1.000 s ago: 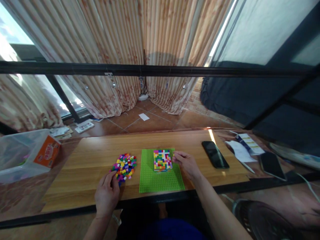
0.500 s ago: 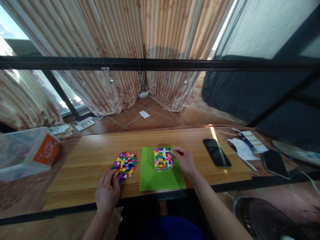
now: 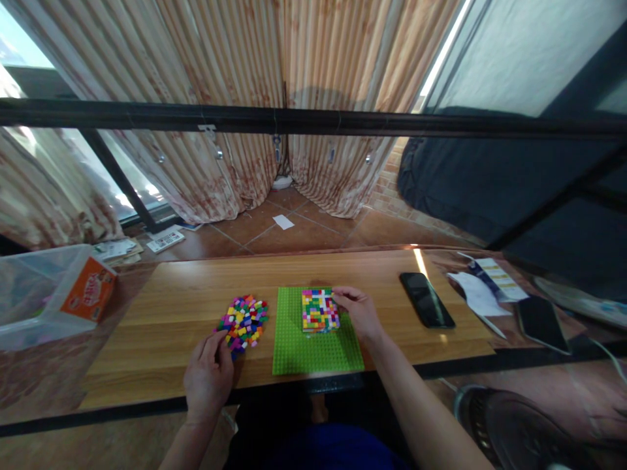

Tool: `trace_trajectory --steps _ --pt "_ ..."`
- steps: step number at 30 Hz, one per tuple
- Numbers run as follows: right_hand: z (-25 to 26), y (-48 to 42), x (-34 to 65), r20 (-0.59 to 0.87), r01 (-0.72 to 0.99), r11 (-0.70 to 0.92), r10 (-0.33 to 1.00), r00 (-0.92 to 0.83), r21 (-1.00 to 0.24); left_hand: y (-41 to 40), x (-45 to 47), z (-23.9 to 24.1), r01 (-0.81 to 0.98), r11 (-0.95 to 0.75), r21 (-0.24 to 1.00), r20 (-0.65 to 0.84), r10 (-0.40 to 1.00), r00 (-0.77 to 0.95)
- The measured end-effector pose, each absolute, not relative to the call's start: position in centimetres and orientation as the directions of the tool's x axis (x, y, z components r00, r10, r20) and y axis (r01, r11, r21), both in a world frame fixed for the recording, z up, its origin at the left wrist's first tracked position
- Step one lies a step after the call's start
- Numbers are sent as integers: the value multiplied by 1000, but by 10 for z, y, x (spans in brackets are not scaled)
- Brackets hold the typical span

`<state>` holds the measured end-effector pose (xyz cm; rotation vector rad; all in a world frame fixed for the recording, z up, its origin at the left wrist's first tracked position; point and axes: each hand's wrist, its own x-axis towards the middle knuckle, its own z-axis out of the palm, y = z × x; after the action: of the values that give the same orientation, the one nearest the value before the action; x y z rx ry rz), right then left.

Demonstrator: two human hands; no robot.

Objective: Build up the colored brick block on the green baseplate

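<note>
A block built of many small coloured bricks [image 3: 319,311] stands on the green studded baseplate [image 3: 313,356], toward its back. My right hand [image 3: 360,312] reaches in from the right, its thumb and forefinger closed at the block's back right edge; whatever is between the fingertips is too small to make out. Left of the baseplate lies a pile of loose coloured bricks [image 3: 249,320]. At that pile's near left edge rests my left hand [image 3: 208,369], fingers curled and the fingertips close together. Anything in them is hidden.
A black phone [image 3: 427,300] lies on the wooden table [image 3: 181,294] at the right, with papers [image 3: 482,294] and a second dark phone [image 3: 543,324] beyond. At the far left stands a clear plastic bin [image 3: 39,294] with an orange label. A black bar [image 3: 313,123] crosses ahead.
My right hand has shifted slightly left, its fingertips now closer over the block's back right corner. The left hand stays by the pile. The view has tilted a little.
</note>
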<state>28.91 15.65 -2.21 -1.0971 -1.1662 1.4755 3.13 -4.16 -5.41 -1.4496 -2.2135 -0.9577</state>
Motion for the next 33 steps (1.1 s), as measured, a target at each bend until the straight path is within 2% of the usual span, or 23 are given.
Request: trace_trajectory --steps 6,12,20,25,29,31,33 --pt "-18 156 287 -169 -218 -211 966 -198 -953 -42 32 -52 898 263 352 595 678 -431" --pt "-15 155 286 -169 -234 -216 964 -207 -948 -41 32 -52 898 260 355 604 669 -433" --pt "-15 158 286 -119 -173 -153 975 -189 -973 -40 32 -53 894 248 373 592 678 -435" --pt "-15 151 292 -92 -112 -113 980 -177 -987 -42 35 -54 861 257 439 548 684 -483" --pt "-6 137 291 60 100 73 990 -128 -992 -43 40 -53 831 271 486 503 691 -519" --pt "3 125 283 146 198 187 968 -205 -962 -43 42 -52 822 272 501 493 690 -529" --pt "12 108 269 238 240 336 902 -361 -911 -44 44 -52 813 282 510 482 689 -542"
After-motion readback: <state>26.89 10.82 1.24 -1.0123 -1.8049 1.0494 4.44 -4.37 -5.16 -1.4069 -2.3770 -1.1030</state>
